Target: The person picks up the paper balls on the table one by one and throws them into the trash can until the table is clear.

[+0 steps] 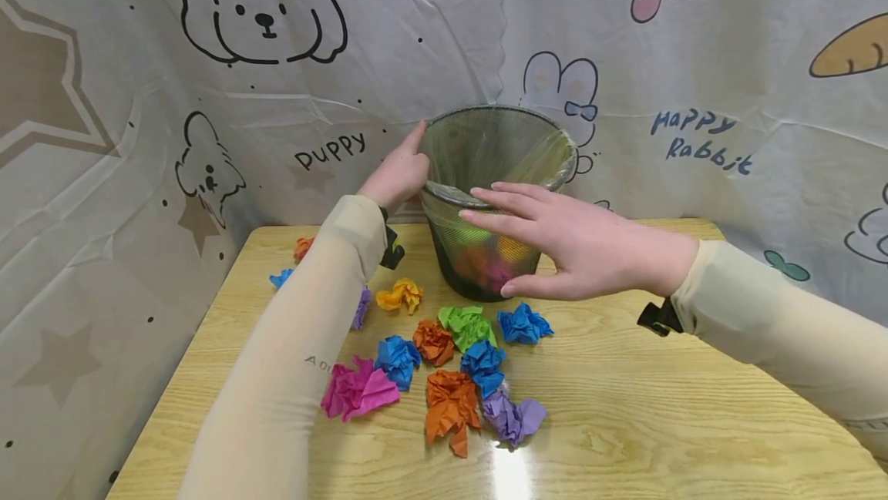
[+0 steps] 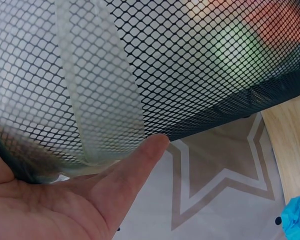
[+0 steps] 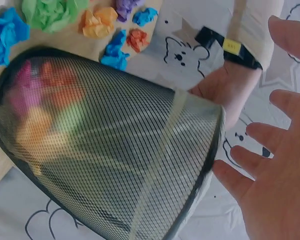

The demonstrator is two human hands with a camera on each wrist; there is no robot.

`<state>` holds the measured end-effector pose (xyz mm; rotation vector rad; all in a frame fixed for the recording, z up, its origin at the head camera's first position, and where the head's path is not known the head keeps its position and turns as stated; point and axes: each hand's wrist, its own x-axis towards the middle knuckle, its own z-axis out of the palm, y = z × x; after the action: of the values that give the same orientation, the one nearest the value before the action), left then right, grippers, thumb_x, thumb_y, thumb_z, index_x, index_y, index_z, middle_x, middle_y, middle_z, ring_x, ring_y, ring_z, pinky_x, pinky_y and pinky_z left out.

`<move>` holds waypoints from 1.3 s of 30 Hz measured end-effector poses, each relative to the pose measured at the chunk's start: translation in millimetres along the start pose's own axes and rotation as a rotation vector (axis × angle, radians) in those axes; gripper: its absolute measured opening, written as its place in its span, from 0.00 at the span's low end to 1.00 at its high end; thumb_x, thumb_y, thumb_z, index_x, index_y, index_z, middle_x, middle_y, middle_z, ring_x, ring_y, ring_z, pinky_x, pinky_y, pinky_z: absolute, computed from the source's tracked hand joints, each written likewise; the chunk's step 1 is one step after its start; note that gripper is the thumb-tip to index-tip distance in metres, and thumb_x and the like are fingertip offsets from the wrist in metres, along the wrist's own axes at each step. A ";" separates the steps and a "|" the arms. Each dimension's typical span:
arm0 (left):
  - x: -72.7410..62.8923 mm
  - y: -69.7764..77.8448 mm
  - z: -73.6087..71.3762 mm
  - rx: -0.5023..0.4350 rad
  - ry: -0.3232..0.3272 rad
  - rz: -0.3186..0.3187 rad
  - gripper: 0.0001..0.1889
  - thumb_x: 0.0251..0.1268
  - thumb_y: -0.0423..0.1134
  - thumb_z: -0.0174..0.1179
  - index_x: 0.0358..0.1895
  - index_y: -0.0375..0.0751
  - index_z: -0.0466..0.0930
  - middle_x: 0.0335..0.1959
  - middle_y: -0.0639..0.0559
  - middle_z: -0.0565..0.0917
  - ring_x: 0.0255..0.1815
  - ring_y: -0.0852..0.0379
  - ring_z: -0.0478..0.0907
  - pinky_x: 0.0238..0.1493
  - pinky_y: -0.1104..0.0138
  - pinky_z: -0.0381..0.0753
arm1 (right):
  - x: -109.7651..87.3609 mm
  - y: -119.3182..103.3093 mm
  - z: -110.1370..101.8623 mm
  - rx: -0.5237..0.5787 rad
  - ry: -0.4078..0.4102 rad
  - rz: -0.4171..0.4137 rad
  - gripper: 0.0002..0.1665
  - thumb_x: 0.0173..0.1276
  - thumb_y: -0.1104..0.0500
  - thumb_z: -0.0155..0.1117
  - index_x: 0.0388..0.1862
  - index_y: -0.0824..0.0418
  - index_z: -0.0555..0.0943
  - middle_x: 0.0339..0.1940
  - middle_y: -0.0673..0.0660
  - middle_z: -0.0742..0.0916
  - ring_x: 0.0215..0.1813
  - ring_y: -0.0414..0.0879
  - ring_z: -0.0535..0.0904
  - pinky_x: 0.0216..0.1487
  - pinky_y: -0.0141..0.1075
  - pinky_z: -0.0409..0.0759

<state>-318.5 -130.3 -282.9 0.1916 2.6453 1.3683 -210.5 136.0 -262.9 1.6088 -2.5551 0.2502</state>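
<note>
A black mesh wastebasket (image 1: pixel 454 226) with a clear plastic liner (image 1: pixel 548 165) folded over its rim stands upright at the table's back. Crumpled paper balls (image 3: pixel 35 130) show through its mesh. My left hand (image 1: pixel 398 176) rests against the basket's left side at the rim, index finger straight. In the left wrist view its thumb (image 2: pixel 135 165) lies against the outer wall; its other fingers are mostly hidden. My right hand (image 1: pixel 583 242), fingers straight and spread, is at the basket's front right and holds nothing. In the right wrist view its fingertips come close to the rim; contact is unclear.
Several crumpled paper balls lie on the wooden table (image 1: pixel 624 400) before the basket, among them a pink one (image 1: pixel 359 390), a green one (image 1: pixel 467 327) and a purple one (image 1: pixel 513 415). A printed cloth (image 1: pixel 430 30) hangs behind the table and along its left side.
</note>
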 end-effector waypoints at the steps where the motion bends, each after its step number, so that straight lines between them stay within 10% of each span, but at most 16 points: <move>1: 0.3 -0.3 0.3 0.002 -0.002 0.001 0.34 0.81 0.36 0.30 0.85 0.57 0.32 0.85 0.52 0.41 0.17 0.56 0.58 0.24 0.64 0.68 | -2.3 -1.9 2.0 -0.007 0.007 -0.016 0.49 0.73 0.29 0.56 0.85 0.43 0.54 0.85 0.51 0.56 0.83 0.55 0.48 0.76 0.59 0.57; 39: 3.3 -3.7 -1.3 0.023 -0.007 0.019 0.34 0.81 0.36 0.28 0.85 0.56 0.32 0.85 0.52 0.41 0.17 0.57 0.57 0.19 0.66 0.64 | -57.8 -51.0 138.1 0.174 -0.216 -0.175 0.53 0.60 0.48 0.76 0.82 0.43 0.62 0.79 0.53 0.67 0.75 0.50 0.66 0.65 0.48 0.76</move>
<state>-322.2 -132.8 -285.4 0.2240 2.6607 1.3412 -140.5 138.1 -404.7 2.0127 -2.5842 0.3051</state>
